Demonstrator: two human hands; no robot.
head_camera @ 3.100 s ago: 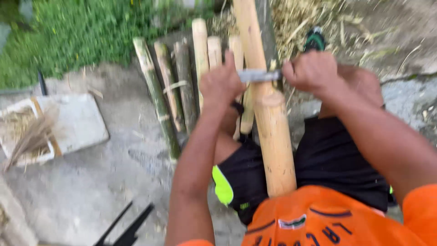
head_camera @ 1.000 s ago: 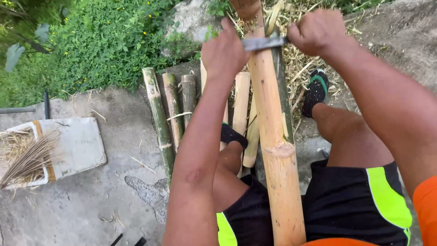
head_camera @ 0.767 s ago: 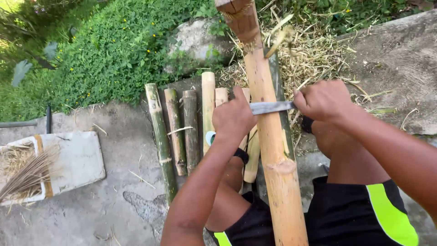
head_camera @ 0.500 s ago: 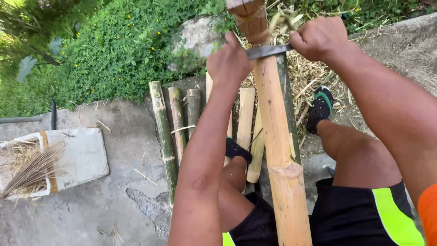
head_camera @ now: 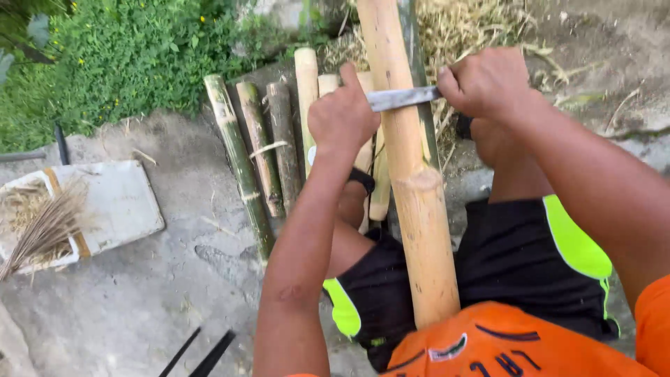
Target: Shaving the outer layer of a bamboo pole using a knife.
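Note:
A thick, pale peeled bamboo pole runs from my lap up out of the top of the view. A metal blade lies crosswise on it. My left hand grips the blade's left end, and my right hand grips its right end, one on each side of the pole. Both hands are closed tight on the blade.
Several cut bamboo lengths lie side by side on the concrete ground to the left of the pole. A flat white slab with dry fibres lies at the left. Green plants grow behind. Dry shavings lie ahead. Dark blades lie near the bottom.
Both hands with the blade have slid down the pole toward me, after going up it a moment earlier. The view has tilted down toward my lap.

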